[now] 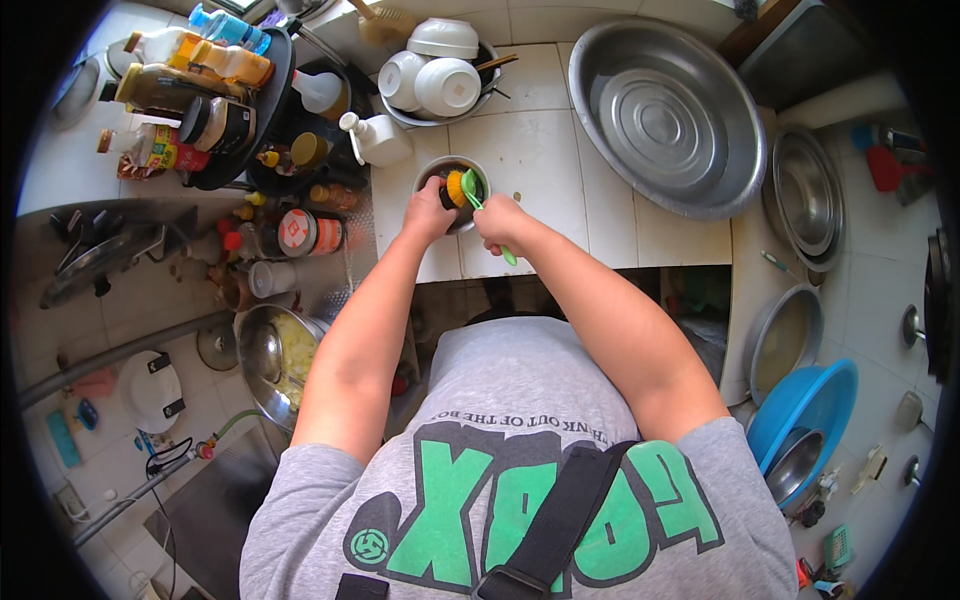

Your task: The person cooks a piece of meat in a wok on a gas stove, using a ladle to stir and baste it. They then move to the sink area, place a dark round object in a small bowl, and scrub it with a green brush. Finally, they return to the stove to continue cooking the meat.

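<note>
My right hand (501,221) is closed around the handle of a green scrub brush (470,187) with yellow-orange bristles. The brush head is over a small metal bowl (484,169) on the white tiled counter, its bristles against a dark item (445,199). That dark item is in my left hand (429,210), at the left side of the bowl; what it is cannot be made out. A white pump bottle (380,140) stands just behind and left of the bowl. Part of the bowl's inside is hidden by my hands and the brush.
White bowls (448,86) are stacked upside down in a basin at the back, with chopsticks beside them. A large metal basin (660,127) is at the right. Bottles and jars (217,124) crowd a black rack at the left. Below it sits a metal bowl (259,345) holding pale yellow food.
</note>
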A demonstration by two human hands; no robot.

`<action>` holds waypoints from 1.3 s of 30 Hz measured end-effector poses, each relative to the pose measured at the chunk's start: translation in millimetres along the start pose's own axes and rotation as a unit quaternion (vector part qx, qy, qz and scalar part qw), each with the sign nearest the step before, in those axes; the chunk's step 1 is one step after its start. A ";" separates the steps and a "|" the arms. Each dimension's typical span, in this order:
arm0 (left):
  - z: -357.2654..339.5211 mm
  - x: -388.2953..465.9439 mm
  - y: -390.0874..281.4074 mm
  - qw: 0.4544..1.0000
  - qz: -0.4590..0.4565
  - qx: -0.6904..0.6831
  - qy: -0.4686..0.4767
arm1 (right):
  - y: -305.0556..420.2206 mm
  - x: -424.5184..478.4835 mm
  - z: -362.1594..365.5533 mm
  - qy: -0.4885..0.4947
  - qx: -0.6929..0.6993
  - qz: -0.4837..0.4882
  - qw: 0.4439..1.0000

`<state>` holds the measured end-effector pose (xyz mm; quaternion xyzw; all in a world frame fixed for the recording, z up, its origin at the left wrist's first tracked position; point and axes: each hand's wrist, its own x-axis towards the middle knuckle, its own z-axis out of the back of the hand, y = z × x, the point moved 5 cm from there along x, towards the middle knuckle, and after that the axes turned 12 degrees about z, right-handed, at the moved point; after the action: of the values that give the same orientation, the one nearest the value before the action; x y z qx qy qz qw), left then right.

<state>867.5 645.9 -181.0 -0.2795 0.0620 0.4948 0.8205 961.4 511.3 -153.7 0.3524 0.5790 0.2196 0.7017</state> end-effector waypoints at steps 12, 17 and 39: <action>-10.1 2.4 4.1 0.998 -0.052 -0.014 -0.027 | 18.9 -26.0 -14.8 -0.158 -0.434 0.250 0.851; -15.5 2.4 14.1 0.998 -0.028 -0.046 -0.034 | 13.5 -29.0 -14.4 -0.162 -0.385 0.304 0.856; 7.1 -23.8 26.2 0.988 -0.079 -0.089 -0.097 | -12.4 9.9 -0.2 0.030 -0.073 0.005 0.997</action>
<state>832.1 640.3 -176.5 -0.3065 -0.0843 0.4567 0.8309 962.2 510.3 -169.6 0.2962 0.5810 0.2749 0.7064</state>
